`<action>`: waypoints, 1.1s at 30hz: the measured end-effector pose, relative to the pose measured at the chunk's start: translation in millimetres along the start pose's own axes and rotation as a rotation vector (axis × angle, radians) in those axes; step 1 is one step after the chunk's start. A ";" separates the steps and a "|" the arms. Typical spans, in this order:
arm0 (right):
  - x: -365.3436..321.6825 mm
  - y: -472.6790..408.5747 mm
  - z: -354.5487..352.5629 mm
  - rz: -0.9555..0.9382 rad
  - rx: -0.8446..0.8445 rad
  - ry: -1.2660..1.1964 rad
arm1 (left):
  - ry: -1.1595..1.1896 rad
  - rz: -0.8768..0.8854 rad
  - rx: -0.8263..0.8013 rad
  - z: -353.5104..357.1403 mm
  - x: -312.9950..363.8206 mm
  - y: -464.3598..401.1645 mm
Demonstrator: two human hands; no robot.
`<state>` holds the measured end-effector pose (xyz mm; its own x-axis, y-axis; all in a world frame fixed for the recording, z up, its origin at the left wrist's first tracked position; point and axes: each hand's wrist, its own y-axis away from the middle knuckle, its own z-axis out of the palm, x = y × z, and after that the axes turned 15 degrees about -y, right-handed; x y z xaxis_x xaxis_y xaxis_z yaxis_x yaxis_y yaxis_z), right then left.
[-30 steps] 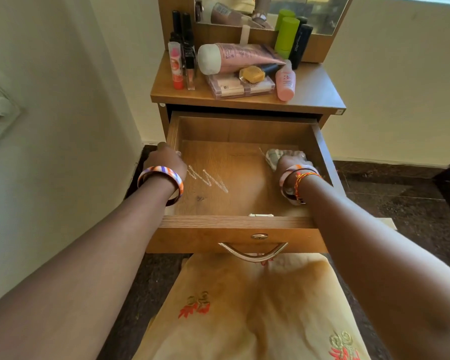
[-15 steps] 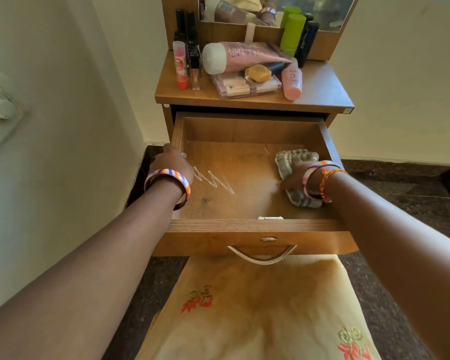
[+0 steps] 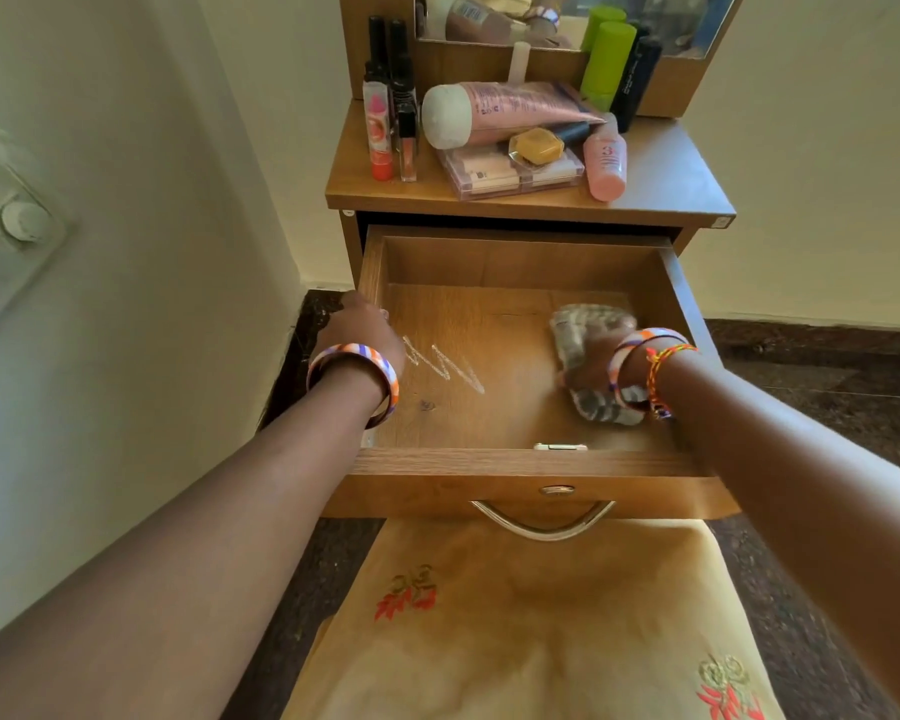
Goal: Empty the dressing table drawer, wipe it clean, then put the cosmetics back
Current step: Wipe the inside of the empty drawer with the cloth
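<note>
The wooden drawer (image 3: 520, 465) is pulled out and holds no cosmetics. A white zigzag mark (image 3: 445, 368) shows on its floor at the left. My right hand (image 3: 588, 363) presses a grey-and-white striped cloth (image 3: 591, 324) onto the drawer floor at the right side. My left hand (image 3: 359, 330) grips the drawer's left wall. The cosmetics stand on the dressing table top (image 3: 666, 174): a pink tube (image 3: 510, 111), a pink bottle (image 3: 605, 161), a clear palette case (image 3: 505, 171), a lipstick (image 3: 378, 135), a green bottle (image 3: 606, 57).
A mirror (image 3: 567, 18) rises behind the table top. A wall (image 3: 100, 252) with a switch plate runs close on the left. A metal handle (image 3: 541, 522) hangs on the drawer front above my lap, covered in yellow embroidered fabric (image 3: 531, 631). Dark stone floor lies around.
My right hand has drawn the cloth back from the far right of the drawer toward the front, then slightly left. My left hand has stayed on the left wall.
</note>
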<state>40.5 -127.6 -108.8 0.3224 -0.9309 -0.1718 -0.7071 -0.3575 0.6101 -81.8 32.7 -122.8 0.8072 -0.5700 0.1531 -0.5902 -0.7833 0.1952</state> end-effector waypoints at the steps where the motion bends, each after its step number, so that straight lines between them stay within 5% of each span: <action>1: 1.3 -2.6 -4.0 0.023 0.027 -0.052 | -0.003 0.000 0.001 0.3 0.3 -0.2; 6: -4.5 -37.4 0.7 -0.075 0.192 0.069 | -0.021 -0.001 0.004 1.5 2.0 -1.3; 11: -21.6 -46.5 30.0 -0.208 0.033 0.071 | -0.046 -0.002 0.012 2.4 2.4 -1.7; 19: 14.4 -52.3 -10.2 0.015 0.128 0.256 | -0.050 -0.007 0.029 5.5 3.2 -4.1; 26: -24.7 -44.8 12.1 -0.216 0.201 -0.050 | -0.029 -0.018 0.017 0.8 5.5 0.1; 30: -61.4 -21.2 29.6 -0.564 0.114 -0.042 | -0.006 -0.030 0.011 -0.6 6.0 1.4; 33: -59.7 -12.3 29.3 -0.653 -0.040 0.074 | 0.009 -0.030 0.019 1.8 4.5 -0.2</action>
<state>11.5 -69.8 -128.7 0.7207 -0.5155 -0.4635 -0.3278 -0.8425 0.4274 -78.0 29.9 -123.8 0.8246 -0.5438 0.1559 -0.5651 -0.8048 0.1817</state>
